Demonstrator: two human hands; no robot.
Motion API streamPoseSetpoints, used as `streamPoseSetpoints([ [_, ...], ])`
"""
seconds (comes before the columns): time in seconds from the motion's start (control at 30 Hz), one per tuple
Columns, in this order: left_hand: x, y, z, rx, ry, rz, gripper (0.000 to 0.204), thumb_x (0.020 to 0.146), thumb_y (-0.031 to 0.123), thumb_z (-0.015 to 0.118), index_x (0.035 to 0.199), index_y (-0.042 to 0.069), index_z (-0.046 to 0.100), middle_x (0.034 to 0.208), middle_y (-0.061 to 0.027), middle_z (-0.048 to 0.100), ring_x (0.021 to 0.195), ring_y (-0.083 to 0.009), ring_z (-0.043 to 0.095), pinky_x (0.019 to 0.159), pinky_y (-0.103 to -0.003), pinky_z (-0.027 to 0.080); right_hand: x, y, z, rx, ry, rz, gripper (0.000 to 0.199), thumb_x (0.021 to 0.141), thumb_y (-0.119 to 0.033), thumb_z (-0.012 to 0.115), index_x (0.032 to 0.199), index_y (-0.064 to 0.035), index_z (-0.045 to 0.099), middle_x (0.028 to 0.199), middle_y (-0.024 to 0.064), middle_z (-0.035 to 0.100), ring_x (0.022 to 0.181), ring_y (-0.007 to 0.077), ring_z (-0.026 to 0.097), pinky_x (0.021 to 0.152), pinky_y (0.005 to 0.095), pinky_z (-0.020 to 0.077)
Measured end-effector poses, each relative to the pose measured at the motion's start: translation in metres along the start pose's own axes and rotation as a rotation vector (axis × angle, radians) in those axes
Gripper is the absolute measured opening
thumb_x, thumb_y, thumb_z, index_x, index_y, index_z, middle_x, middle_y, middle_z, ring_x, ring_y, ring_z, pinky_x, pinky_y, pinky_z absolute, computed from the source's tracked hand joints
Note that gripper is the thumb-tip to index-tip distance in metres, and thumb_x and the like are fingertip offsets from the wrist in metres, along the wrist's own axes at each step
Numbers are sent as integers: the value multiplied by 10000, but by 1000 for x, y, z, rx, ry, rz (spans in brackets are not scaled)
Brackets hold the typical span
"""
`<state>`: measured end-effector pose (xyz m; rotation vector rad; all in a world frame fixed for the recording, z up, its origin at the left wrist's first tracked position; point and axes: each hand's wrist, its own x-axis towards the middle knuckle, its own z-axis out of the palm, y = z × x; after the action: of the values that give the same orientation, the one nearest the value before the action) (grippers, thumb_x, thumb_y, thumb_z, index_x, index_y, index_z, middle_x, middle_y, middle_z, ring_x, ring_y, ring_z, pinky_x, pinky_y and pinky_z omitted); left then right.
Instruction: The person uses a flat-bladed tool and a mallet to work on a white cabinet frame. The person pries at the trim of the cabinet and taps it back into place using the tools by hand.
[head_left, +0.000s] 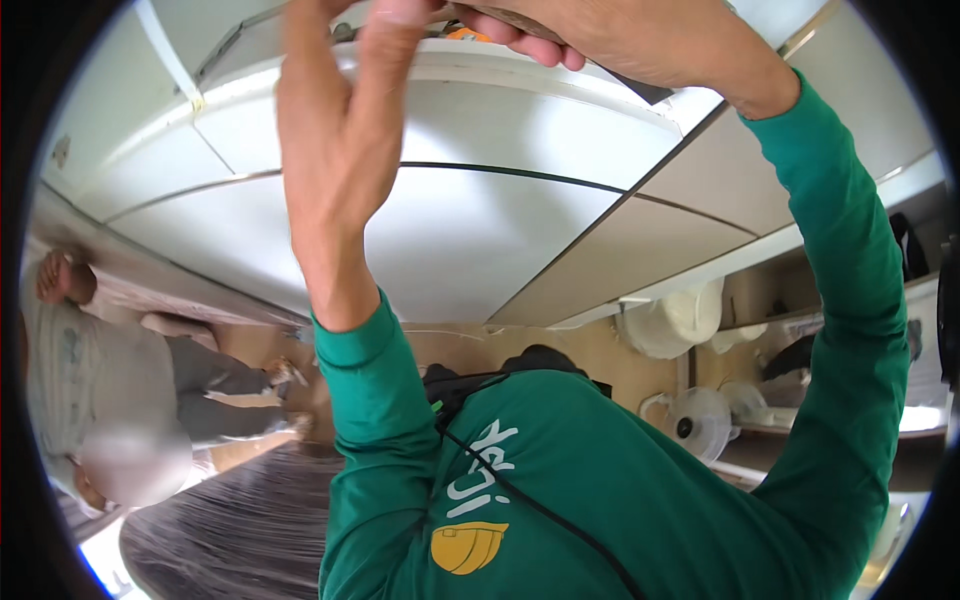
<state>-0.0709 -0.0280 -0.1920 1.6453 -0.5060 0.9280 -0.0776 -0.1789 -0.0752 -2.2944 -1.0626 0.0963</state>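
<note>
Both my arms, in green sleeves, reach up to the top of the head view. My left hand (pixel 345 130) is raised in front of white panels, its fingertips cut off by the upper edge and partly blurred. My right hand (pixel 610 35) is turned sideways, fingers curled around something brownish and thin that I cannot make out. Between the hands, a bit of an orange item (pixel 468 34) shows behind a white ledge (pixel 440 62). A dark flat piece (pixel 642 90) sticks out below my right wrist; whether I hold it cannot be told.
White panels (pixel 480 240) with dark seams stand before me. At the left is another person (pixel 110 380). A dark plastic-wrapped bulk (pixel 240 520) lies at the lower left. On the right are a white bucket-like container (pixel 675 315), a fan (pixel 700 425) and shelves (pixel 770 420).
</note>
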Motion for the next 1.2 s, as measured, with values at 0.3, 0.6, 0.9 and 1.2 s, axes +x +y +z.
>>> streamPoseSetpoints([
  [0.3,-23,-31,33,586,-108,439,960,928,857,370,1174,-1,724,1102,-229,723,1178,-428,646,1147,-688,313,-12,36,4,-158,5,-199,466,1124,-478,418,1034,-43,560,705,-24,507,521,43,485,447,196,406],
  [0.6,-44,-29,72,659,149,328,867,909,829,489,1025,7,736,906,-173,700,1009,-332,662,1139,-675,335,-1,33,11,-105,11,-195,450,1113,-496,445,1035,-69,562,685,-49,518,482,7,497,409,146,406],
  [0.9,-49,-16,83,561,141,144,646,895,642,669,1054,21,752,961,-162,693,1094,-297,611,1203,-617,286,6,34,19,-37,79,-219,470,1092,-512,488,1029,-54,574,667,-55,534,443,3,496,370,136,406],
  [1.2,-53,-12,83,642,156,158,664,952,605,606,1022,-33,777,969,-167,714,1096,-310,610,1203,-613,280,4,45,24,-180,280,-349,500,1079,-553,486,1015,-64,566,664,-58,520,423,-1,481,329,137,386],
])
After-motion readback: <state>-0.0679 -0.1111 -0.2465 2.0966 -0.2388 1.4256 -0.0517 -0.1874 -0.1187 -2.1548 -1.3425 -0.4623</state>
